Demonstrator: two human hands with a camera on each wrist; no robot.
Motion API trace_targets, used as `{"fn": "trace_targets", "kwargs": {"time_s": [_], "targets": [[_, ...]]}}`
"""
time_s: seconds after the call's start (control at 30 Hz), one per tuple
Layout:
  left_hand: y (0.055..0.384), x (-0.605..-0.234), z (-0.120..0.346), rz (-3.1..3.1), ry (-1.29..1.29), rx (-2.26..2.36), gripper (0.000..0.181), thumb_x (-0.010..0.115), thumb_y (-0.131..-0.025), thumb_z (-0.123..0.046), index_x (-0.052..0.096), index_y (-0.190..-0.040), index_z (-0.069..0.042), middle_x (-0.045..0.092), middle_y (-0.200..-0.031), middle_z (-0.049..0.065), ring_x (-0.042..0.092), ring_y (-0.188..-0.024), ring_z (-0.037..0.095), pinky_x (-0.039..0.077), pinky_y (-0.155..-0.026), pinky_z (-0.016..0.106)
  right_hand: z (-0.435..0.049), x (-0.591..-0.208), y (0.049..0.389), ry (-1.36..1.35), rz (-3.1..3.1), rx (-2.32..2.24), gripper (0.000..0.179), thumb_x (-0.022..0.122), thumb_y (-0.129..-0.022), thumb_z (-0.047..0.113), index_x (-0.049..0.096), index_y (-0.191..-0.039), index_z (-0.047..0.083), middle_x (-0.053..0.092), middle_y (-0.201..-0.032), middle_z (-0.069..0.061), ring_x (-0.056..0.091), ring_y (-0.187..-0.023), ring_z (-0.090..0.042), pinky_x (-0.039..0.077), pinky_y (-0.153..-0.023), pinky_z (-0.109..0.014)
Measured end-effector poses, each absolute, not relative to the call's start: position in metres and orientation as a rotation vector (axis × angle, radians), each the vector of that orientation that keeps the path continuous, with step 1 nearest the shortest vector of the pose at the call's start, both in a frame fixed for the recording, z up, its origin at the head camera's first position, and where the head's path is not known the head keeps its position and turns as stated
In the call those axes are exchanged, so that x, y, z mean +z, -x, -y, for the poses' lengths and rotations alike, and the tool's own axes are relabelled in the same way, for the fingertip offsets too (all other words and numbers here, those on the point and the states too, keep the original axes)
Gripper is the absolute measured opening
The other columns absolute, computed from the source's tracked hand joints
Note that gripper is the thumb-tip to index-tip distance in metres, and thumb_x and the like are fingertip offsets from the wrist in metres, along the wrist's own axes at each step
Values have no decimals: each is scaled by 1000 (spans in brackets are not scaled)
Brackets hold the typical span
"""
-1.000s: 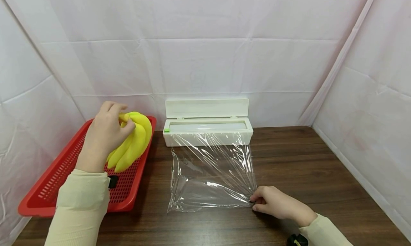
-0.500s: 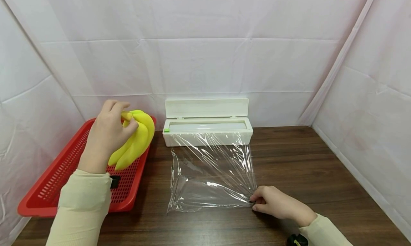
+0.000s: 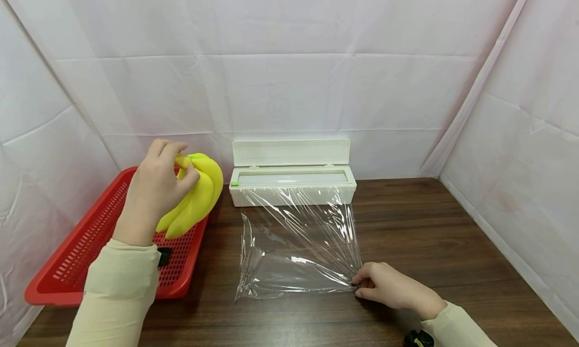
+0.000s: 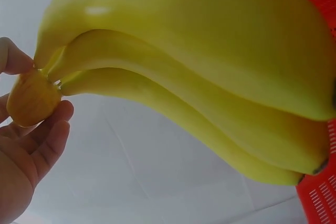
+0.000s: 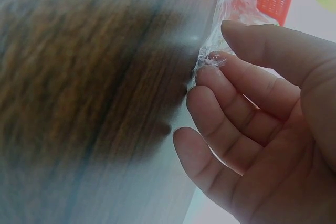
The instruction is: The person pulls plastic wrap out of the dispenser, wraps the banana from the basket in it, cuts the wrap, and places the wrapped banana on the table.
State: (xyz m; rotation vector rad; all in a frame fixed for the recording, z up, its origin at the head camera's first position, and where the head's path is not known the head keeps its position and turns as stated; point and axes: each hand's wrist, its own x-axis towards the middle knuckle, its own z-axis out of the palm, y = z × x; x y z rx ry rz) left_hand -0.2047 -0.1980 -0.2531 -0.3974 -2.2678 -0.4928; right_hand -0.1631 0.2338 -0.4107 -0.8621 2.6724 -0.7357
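Observation:
My left hand (image 3: 156, 186) pinches the brown stem of a bunch of yellow bananas (image 3: 199, 198), which hangs over the right side of a red plastic basket (image 3: 196, 266). In the left wrist view thumb and fingers close round the stem (image 4: 34, 98), and the bananas (image 4: 184, 51) fan out from it. Down at the right, my right hand (image 3: 391, 289) pinches the near right corner of a clear sheet of plastic wrap (image 3: 298, 259). The right wrist view shows the crumpled film (image 5: 215, 51) at the fingertips. The sheet runs out of a white wrap dispenser (image 3: 294, 193).
The dispenser's lid (image 3: 291, 152) stands raised at the back of the dark wooden table (image 3: 407, 216). A green slider (image 3: 234, 184) sits at its left end. White cloth walls (image 3: 289, 85) enclose the back and both sides.
My left hand has moved slightly right and up with the bananas, which now overlap the basket's right rim. The right hand and the plastic wrap have stayed still.

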Motion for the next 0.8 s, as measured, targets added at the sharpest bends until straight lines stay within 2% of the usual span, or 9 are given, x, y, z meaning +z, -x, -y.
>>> {"fn": "trace_targets", "kwargs": {"time_s": [0.3, 0.8], "targets": [[202, -251, 190, 2224, 440, -490, 41, 57, -79, -6, 56, -119, 5, 55, -111, 23, 56, -82, 34, 49, -64, 47, -234, -410, 163, 856, -2675, -736, 16, 71, -83, 18, 70, -94, 6, 61, -85, 7, 49, -71, 5, 45, -61, -20], [205, -253, 179, 2143, 537, -453, 41, 61, -79, -5, 55, -119, 5, 57, -107, 22, 55, -76, 31, 51, -61, 43, -234, -410, 163, 857, -2680, -726, 15, 71, -83, 19, 70, -94, 8, 61, -86, 7, 49, -72, 4, 45, -62, -20]]}}
